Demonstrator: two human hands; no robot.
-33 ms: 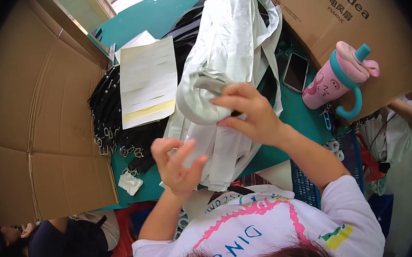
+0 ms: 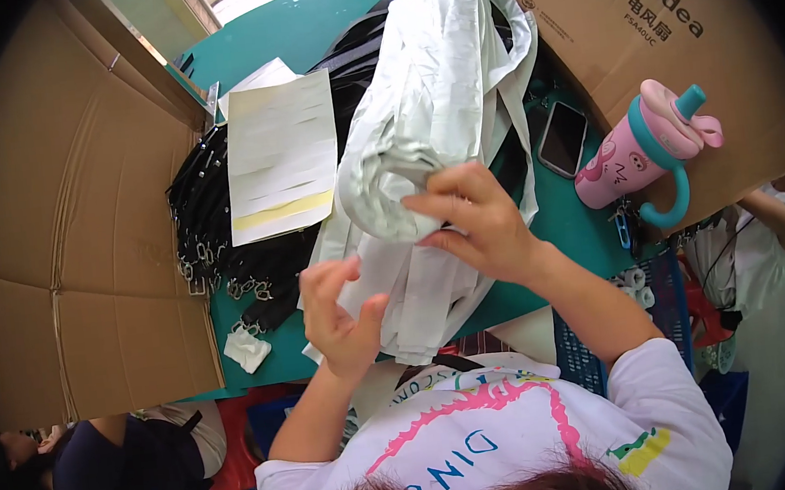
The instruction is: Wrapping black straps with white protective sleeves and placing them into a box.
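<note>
My right hand (image 2: 474, 223) pinches the edge of a rolled white fabric strap (image 2: 371, 195), its fingers and thumb closed on the roll. The coil's round opening faces up toward me. Lower and to the left, my left hand (image 2: 343, 316) is raised with its fingers apart, apparently holding nothing. Beneath both hands lies a long bundle of white straps (image 2: 427, 62), spread lengthwise over the table. Part of the coil is covered by my right fingers.
Left of the bundle, a paper sheet (image 2: 280, 157) rests on black straps with metal clasps (image 2: 209, 258). A crumpled white tissue (image 2: 247, 351) is nearby. On the right are a phone (image 2: 563, 139) and a pink tumbler (image 2: 625, 156). Cardboard boxes (image 2: 98, 226) flank the green table (image 2: 332, 10). Other people sit beyond.
The roll has turned slightly in my right hand, and its coiled layers show more plainly. My left hand has shifted slightly to the right, its fingers still apart.
</note>
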